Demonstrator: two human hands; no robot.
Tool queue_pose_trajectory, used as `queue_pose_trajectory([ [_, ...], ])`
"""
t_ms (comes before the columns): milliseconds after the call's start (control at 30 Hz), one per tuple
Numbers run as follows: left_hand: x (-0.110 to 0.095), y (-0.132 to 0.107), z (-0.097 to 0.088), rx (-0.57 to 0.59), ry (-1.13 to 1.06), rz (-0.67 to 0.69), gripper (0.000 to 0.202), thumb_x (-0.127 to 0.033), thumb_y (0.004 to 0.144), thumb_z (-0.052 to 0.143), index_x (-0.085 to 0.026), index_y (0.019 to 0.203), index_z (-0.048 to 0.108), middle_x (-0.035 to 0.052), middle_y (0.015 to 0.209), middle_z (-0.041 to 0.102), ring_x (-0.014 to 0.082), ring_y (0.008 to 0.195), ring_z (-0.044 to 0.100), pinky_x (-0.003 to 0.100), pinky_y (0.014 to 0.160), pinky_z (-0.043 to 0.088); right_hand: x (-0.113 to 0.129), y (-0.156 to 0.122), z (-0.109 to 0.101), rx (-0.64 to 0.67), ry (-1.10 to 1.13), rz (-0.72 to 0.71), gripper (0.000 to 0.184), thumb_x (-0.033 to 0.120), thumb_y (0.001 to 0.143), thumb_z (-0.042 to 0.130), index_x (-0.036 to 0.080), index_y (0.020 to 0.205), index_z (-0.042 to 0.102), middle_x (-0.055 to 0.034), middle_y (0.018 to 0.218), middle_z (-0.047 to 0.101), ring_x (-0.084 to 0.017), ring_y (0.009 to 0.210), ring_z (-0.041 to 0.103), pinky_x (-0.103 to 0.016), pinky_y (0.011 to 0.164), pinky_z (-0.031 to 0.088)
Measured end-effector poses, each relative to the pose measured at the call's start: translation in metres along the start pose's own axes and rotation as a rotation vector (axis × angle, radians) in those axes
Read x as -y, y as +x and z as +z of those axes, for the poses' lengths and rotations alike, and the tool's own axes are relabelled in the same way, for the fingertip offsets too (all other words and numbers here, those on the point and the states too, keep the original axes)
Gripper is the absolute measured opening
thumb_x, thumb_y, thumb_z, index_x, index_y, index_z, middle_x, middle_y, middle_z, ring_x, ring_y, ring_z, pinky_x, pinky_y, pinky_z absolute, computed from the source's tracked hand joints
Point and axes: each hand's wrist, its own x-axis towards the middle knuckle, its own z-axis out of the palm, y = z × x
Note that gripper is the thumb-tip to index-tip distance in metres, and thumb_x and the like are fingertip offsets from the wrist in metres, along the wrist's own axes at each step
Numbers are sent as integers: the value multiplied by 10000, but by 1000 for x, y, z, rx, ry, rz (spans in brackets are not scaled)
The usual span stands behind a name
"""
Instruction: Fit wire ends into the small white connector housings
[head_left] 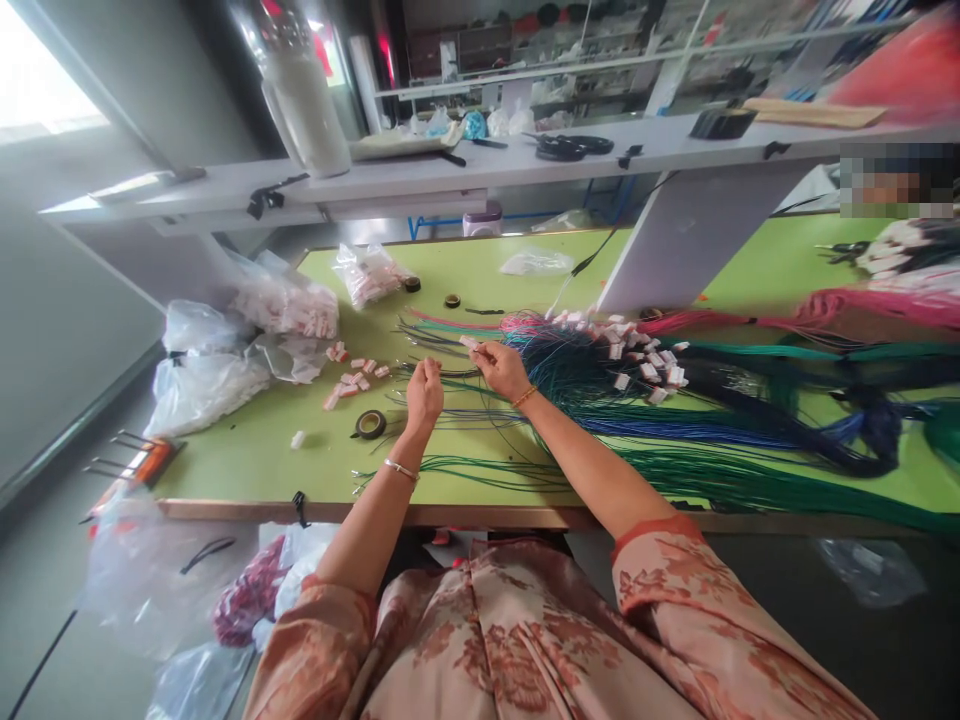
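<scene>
Over the green table, my right hand [502, 372] pinches a small white-and-pink plastic connector [470, 342] between thumb and fingers. My left hand [425, 392] is close by on its left, fingers pressed together; whatever is in them is too small to make out. Thin dark wires [461, 373] run beneath and between both hands. Several loose connectors [358, 378] lie left of my left hand. To the right of my right hand, a heap of connectors [649, 360] rests on bundled blue, green and dark wires [559, 365].
A black tape roll [370, 425] lies near my left wrist. Bags of connectors [285, 305] stand at the left. Green wires [480, 470] stretch along the table's front edge [247, 512]. A raised shelf [420, 180] crosses the back, carrying scissors [574, 146] and a bottle [304, 115].
</scene>
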Motion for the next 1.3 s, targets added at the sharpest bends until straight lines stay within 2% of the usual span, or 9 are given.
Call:
queue_pose_trajectory([
  [167,11,11,31,124,456,277,417,-251,935,350,-158,1272,577,149,1366,577,261,1345,442,415,1110,321,-10,0,-6,-67,259,113,391,504,850,524,165,970,676,-57,858,703,-147,741,601,-259,721,482],
  [333,37,12,48,260,747,336,569,-419,953,317,-173,1453,434,124,1547,388,311,1474,240,523,1189,140,-24,-1,-27,-195,347,156,450,539,856,520,154,1054,645,-89,908,715,-170,786,630,-303,759,519],
  [467,50,11,50,260,804,348,652,-494,951,255,-149,1491,379,127,1574,335,323,1479,221,523,1197,102,-41,4,-68,-387,202,227,438,537,874,478,141,934,653,-105,867,708,-182,735,613,-316,711,510],
  [633,50,11,50,260,828,353,675,-504,948,241,-139,1507,347,122,1582,319,322,1480,216,514,1199,106,-71,11,-120,-634,-238,402,373,421,885,440,123,809,651,-146,813,688,-232,819,613,-354,791,476],
  [833,49,10,50,255,902,351,681,-511,950,218,-145,1513,332,101,1588,312,300,1476,231,504,1200,137,-89,-2,-127,-290,-673,723,450,402,873,490,37,1053,682,-270,1052,672,-336,995,629,-426,860,461],
  [1000,47,9,50,251,937,352,688,-520,951,201,-146,1512,335,91,1588,314,298,1474,237,501,1201,148,-78,-12,-138,-151,-718,687,520,487,915,441,56,932,733,-270,1035,685,-333,1026,638,-395,882,459],
  [1133,47,9,50,248,931,359,678,-518,952,211,-155,1510,340,94,1584,323,299,1474,238,503,1197,152,-53,-19,-148,-344,-432,509,390,406,881,505,122,677,676,-115,710,684,-185,735,642,-246,675,491],
  [1233,47,8,50,242,922,368,670,-514,951,226,-159,1506,349,102,1579,331,301,1472,243,508,1195,153,-31,-19,-144,-305,39,455,391,412,898,478,152,636,606,17,501,558,-94,477,491,-189,463,440],
  [1300,48,9,50,240,917,368,671,-514,950,234,-153,1502,357,108,1577,335,304,1469,248,511,1195,152,-19,-15,-132,-263,348,438,352,447,913,498,154,757,615,7,545,601,-100,488,534,-201,463,473],
])
